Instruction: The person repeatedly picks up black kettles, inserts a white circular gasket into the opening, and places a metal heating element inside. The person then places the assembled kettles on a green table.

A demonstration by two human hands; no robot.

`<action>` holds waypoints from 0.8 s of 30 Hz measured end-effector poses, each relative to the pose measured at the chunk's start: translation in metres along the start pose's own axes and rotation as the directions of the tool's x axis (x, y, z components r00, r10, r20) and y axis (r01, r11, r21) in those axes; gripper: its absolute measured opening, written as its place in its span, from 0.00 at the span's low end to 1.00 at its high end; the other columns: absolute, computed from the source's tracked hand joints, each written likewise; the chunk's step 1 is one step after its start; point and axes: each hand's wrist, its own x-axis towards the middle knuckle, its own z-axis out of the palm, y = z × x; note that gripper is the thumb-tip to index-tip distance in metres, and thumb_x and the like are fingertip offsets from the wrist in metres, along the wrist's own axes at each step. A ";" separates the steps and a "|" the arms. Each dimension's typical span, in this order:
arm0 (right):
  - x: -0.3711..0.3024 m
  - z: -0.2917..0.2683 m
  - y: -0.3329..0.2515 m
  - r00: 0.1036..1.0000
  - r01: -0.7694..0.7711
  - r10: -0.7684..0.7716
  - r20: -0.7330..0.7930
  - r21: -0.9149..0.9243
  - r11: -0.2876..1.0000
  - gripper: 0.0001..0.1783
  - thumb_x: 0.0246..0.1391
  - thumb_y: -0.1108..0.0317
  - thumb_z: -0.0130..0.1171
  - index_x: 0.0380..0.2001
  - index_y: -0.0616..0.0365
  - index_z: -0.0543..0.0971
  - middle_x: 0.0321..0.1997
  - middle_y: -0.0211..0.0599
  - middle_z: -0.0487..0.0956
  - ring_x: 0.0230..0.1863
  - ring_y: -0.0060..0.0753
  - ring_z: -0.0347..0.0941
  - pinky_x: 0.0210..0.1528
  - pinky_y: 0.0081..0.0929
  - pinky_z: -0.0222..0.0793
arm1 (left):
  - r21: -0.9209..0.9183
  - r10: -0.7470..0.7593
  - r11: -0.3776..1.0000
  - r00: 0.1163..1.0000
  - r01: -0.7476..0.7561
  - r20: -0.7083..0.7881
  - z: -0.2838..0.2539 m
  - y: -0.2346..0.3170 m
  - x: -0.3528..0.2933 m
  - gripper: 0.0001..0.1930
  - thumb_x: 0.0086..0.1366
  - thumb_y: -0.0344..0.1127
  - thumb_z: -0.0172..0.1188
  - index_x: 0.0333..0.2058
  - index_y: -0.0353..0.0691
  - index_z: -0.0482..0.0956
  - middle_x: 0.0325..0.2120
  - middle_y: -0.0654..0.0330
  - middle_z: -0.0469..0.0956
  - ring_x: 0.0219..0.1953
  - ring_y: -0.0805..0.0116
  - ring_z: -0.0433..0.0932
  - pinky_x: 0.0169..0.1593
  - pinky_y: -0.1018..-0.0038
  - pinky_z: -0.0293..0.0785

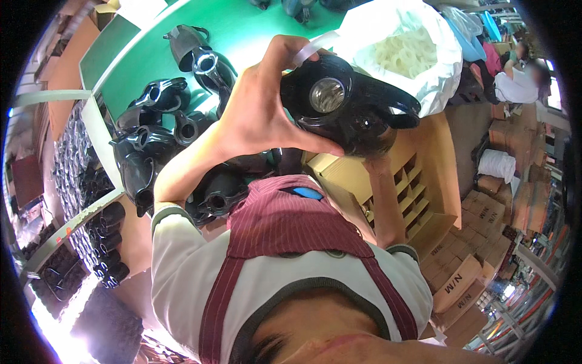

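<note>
Green surface (254,24) is spread across the far left, and a heap of glossy black jug shells (151,139) is piled along its near edge. To the right a white bag of pale rings (412,48) is set, with an open cardboard box with dividers (418,182) nearer in. One black jug (357,115) is held up in the middle of the scene, its round metal-lined mouth turned toward the camera. The left hand (260,115) is wrapped around the jug's left side, thumb beneath, with a clear ring (309,51) pinched at the fingertips. The right hand (379,164) is mostly hidden under the jug; its grip cannot be told. The ring is best kept level and centred over the mouth, the jug steadied from below.
</note>
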 end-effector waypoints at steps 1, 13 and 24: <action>0.004 0.003 -0.001 1.000 0.011 -0.011 -0.008 -0.023 1.000 0.29 0.61 0.61 0.60 0.63 0.57 0.67 0.63 0.41 0.73 0.62 0.40 0.70 0.68 0.42 0.66 | 0.020 0.038 0.999 0.998 -0.037 -0.047 0.001 -0.003 0.001 0.52 0.32 0.45 0.87 0.53 0.36 0.63 0.49 0.48 0.77 0.52 0.59 0.78 0.58 0.66 0.73; 0.097 0.108 -0.020 0.812 0.557 -0.535 0.233 -0.585 0.590 0.24 0.55 0.75 0.67 0.53 0.68 0.72 0.57 0.44 0.75 0.58 0.37 0.72 0.63 0.33 0.69 | -0.437 -0.391 0.876 0.833 0.206 -0.391 0.002 -0.135 0.008 0.42 0.49 0.43 0.78 0.59 0.38 0.64 0.49 0.58 0.74 0.52 0.66 0.74 0.58 0.67 0.70; 0.382 0.032 0.092 0.750 0.458 -0.302 0.588 -0.792 -0.403 0.17 0.52 0.67 0.63 0.47 0.54 0.78 0.49 0.40 0.78 0.49 0.40 0.76 0.53 0.31 0.73 | -0.086 -0.506 0.819 0.644 0.567 -0.574 0.024 -0.197 -0.058 0.14 0.76 0.38 0.46 0.48 0.34 0.74 0.49 0.53 0.76 0.52 0.62 0.76 0.56 0.72 0.70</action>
